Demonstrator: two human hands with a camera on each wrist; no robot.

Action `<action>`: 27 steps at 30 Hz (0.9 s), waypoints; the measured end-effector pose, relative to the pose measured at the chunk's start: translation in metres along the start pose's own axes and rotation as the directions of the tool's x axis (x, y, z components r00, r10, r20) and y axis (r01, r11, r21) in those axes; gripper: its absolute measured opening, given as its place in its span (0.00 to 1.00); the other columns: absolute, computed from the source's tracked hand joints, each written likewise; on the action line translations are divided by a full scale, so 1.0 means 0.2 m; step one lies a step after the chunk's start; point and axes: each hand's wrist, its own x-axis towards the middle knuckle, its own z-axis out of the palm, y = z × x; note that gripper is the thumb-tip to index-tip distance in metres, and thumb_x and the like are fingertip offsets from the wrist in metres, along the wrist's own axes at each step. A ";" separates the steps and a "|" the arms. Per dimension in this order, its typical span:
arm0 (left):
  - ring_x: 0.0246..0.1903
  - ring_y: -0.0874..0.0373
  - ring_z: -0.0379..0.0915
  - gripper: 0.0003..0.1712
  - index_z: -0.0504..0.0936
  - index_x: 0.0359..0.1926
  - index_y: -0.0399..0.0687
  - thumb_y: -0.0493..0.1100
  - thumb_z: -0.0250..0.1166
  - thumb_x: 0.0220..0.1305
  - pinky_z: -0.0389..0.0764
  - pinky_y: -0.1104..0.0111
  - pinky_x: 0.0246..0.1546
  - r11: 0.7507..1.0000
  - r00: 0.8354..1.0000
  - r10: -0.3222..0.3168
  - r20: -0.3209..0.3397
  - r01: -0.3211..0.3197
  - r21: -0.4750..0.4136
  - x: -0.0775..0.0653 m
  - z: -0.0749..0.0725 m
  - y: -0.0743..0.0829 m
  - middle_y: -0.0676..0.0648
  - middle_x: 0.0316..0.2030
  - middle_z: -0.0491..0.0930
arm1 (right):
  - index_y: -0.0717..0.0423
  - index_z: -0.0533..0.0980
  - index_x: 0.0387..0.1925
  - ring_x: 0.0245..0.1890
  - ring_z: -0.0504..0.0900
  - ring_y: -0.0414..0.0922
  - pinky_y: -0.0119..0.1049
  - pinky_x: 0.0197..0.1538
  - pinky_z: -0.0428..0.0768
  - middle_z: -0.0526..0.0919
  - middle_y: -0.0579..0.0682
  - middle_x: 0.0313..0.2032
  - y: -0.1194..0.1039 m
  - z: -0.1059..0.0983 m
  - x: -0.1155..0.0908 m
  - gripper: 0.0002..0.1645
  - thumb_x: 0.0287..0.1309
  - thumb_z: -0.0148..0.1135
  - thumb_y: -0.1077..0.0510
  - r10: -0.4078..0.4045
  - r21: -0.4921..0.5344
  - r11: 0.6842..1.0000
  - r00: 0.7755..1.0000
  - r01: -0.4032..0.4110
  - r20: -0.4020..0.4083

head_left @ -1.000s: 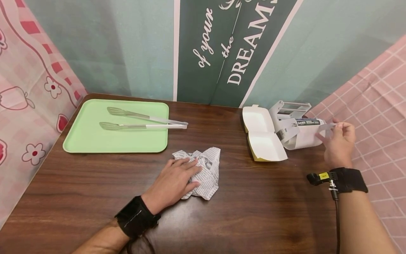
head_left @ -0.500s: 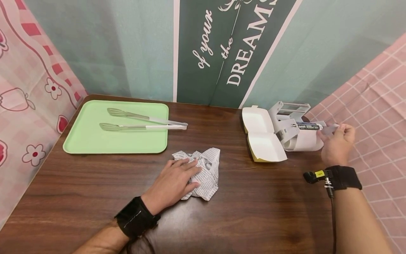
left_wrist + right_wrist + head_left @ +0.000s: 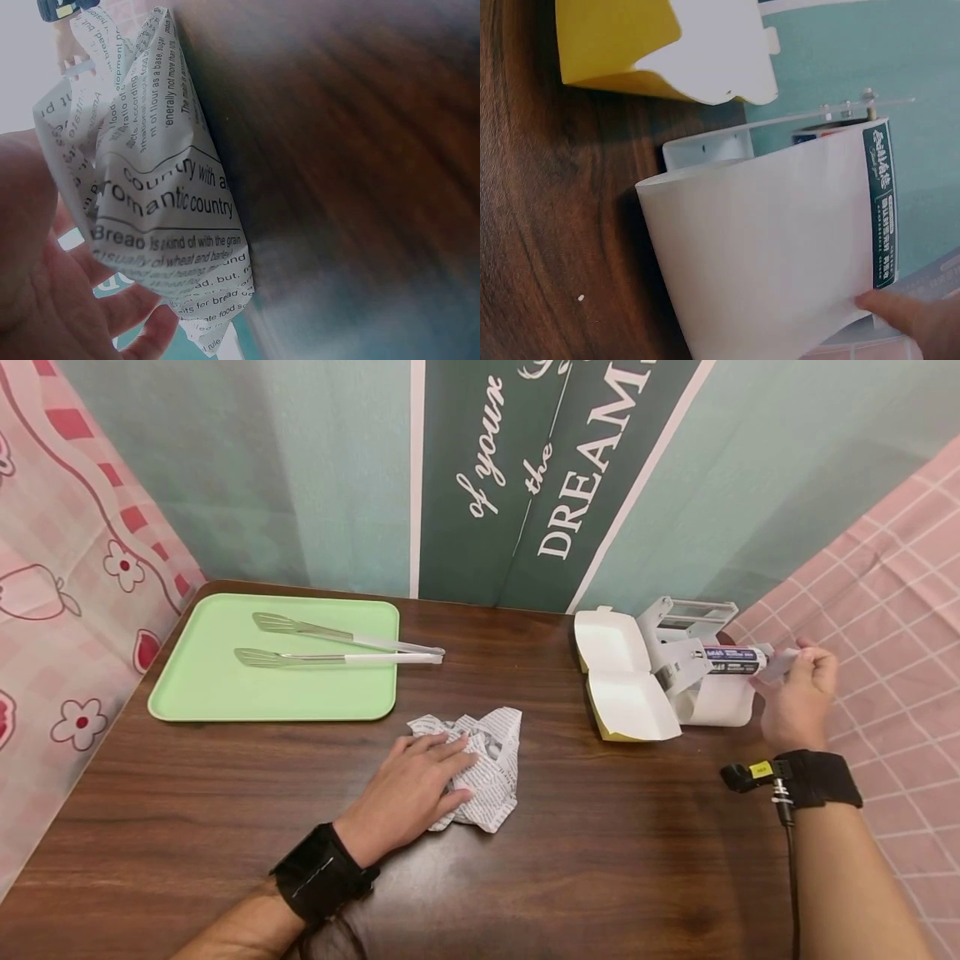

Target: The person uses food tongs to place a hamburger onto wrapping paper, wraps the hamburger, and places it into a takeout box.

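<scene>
In the head view my left hand [image 3: 420, 781] lies with spread, fairly straight fingers on a crumpled packet of newsprint-patterned paper [image 3: 491, 777]. The left wrist view shows its printed folds [image 3: 172, 187] beside my palm. At the far right my right hand [image 3: 802, 697] grips the near-clear side plate of a label dispenser [image 3: 681, 664] with curled fingers. A printed label strip [image 3: 735, 660] runs across the dispenser, with white backing paper looping below. In the right wrist view one fingertip [image 3: 874, 300] touches the edge of the white backing paper [image 3: 757, 232].
An opened burger box [image 3: 630, 702], white inside and yellow outside, stands just left of the dispenser. At the back left, metal tongs [image 3: 352, 658] lie on a green tray [image 3: 225, 693], handles past its edge. Curtains border the wooden table [image 3: 585, 860].
On the dispenser, more of the printed purple and black labels shows, and the white backing loop hangs lower. My right hand has shifted slightly left; my left hand stays on the packet.
</scene>
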 end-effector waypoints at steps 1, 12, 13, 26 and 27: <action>0.64 0.46 0.74 0.25 0.81 0.63 0.55 0.57 0.64 0.69 0.70 0.53 0.57 1.000 1.000 0.000 0.000 0.000 0.002 0.00 0.00 0.00 0.47 0.66 0.78 | 0.54 0.69 0.48 0.59 0.71 0.45 0.52 0.64 0.75 0.69 0.47 0.50 -0.01 0.00 0.00 0.10 0.77 0.45 0.54 -0.011 -0.004 1.000 1.000 0.011 -0.017; 0.64 0.46 0.74 0.25 0.81 0.63 0.56 0.58 0.63 0.70 0.71 0.52 0.58 1.000 1.000 -0.006 0.010 0.006 0.007 0.00 0.00 0.00 0.47 0.66 0.77 | 0.64 0.79 0.35 0.41 0.81 0.43 0.29 0.32 0.83 0.78 0.50 0.46 -0.04 0.05 -0.09 0.03 0.65 0.64 0.66 -0.189 -0.031 0.982 0.981 0.188 -0.044; 0.64 0.46 0.74 0.25 0.81 0.63 0.56 0.58 0.63 0.70 0.71 0.52 0.58 1.000 1.000 -0.008 0.013 0.008 0.007 0.00 0.00 0.00 0.47 0.66 0.77 | 0.66 0.79 0.34 0.41 0.82 0.44 0.29 0.36 0.84 0.81 0.51 0.43 -0.04 0.06 -0.10 0.02 0.64 0.64 0.68 -0.235 -0.015 0.972 0.971 0.235 -0.029; 0.65 0.46 0.73 0.26 0.80 0.64 0.57 0.58 0.63 0.70 0.71 0.52 0.58 1.000 1.000 -0.015 0.022 0.015 0.014 -0.01 0.00 0.00 0.48 0.67 0.77 | 0.80 0.81 0.34 0.24 0.84 0.44 0.29 0.36 0.81 0.89 0.60 0.30 -0.05 0.33 -0.48 0.06 0.56 0.67 0.76 -0.409 0.116 0.912 0.875 0.392 0.260; 0.65 0.47 0.73 0.26 0.80 0.64 0.57 0.58 0.63 0.70 0.71 0.53 0.58 1.000 1.000 -0.015 0.020 0.015 0.019 -0.01 0.00 0.00 0.48 0.67 0.77 | 0.80 0.81 0.35 0.25 0.85 0.43 0.29 0.36 0.82 0.89 0.59 0.31 -0.04 0.35 -0.52 0.05 0.57 0.66 0.76 -0.406 0.111 0.913 0.864 0.392 0.297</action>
